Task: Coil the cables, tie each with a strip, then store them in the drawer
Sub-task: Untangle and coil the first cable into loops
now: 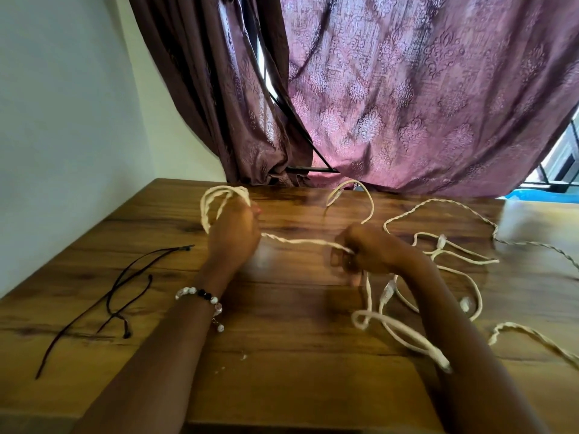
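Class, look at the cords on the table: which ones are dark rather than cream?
The thin dark cords lying loose at the table's left, untouched. The cream cable runs between both hands.

No readable text, labels or numbers anywhere.

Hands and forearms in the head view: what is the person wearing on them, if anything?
Both forearms are bare, with no sleeves in view. The left hand has a beaded bracelet at the wrist, mixing pale pearly beads with a few dark ones and a small dangling charm. The right hand shows no glove, and no bracelet or watch on the visible wrist. Rings cannot be made out.
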